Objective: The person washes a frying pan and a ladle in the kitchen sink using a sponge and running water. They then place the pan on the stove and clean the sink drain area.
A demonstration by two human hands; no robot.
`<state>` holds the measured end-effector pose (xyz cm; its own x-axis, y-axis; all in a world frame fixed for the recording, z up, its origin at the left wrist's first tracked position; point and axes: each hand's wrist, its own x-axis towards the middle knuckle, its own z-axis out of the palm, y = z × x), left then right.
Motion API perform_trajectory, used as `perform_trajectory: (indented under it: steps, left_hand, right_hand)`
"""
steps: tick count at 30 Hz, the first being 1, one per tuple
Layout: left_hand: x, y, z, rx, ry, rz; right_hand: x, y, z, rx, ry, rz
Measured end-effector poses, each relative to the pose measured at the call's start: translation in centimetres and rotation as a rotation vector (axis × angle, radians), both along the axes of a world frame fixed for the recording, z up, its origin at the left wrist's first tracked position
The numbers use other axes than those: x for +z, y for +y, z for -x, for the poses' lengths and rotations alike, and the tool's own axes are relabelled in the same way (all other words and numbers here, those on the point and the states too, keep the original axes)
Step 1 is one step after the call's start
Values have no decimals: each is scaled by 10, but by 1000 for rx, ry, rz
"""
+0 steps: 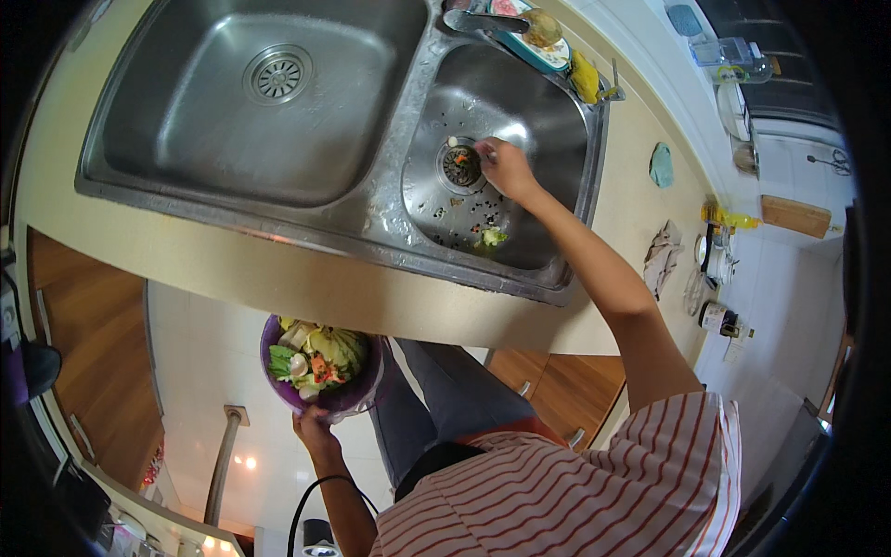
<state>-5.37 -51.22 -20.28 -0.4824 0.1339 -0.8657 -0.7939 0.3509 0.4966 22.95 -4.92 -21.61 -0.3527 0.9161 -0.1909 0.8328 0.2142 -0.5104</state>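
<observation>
My left hand [317,428] grips the rim of a purple bin [269,379] below the counter's front edge. The bin has a clear plastic liner and holds food scraps [327,351]: green leaves, pieces of eggshell and peel. Over the small basin [550,139] of the steel sink, my right hand [505,167] is beside the drain strainer [461,166], fingers bent close together. Whether anything is pinched between them cannot be made out. Dark bits and an orange piece fill the strainer. A pale green leaf scrap [493,237] and small dark and red bits are scattered on the basin floor.
Left of the small basin is the large basin [278,139]. The faucet [484,21] reaches over the back rim, near a tray [522,45] with a round brown item and a yellow cloth [585,76]. Two cloths, a green one [661,166] and a beige one [663,257], lie on the right counter.
</observation>
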Motion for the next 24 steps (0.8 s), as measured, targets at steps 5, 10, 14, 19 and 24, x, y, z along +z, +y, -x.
perform_trajectory:
  steps: [5, 10, 14, 19, 24]
  left_hand:
    - [-3, -4, 3, -15, -6, 45]
    - [9, 12, -1, -12, 7, 79]
    - [9, 11, -1, -29, 10, 53]
    - [6, 18, -4, -14, 17, 49]
    - [5, 18, -4, -34, 2, 13]
  right_hand:
    - [-23, 13, 21, 286, -3, -59]
    - [-40, 16, 22, 552, -237, -302]
    - [-48, 12, 9, 717, -364, -421]
    - [-45, 6, -1, 772, -379, -451]
    - [-47, 7, 2, 565, -231, -268]
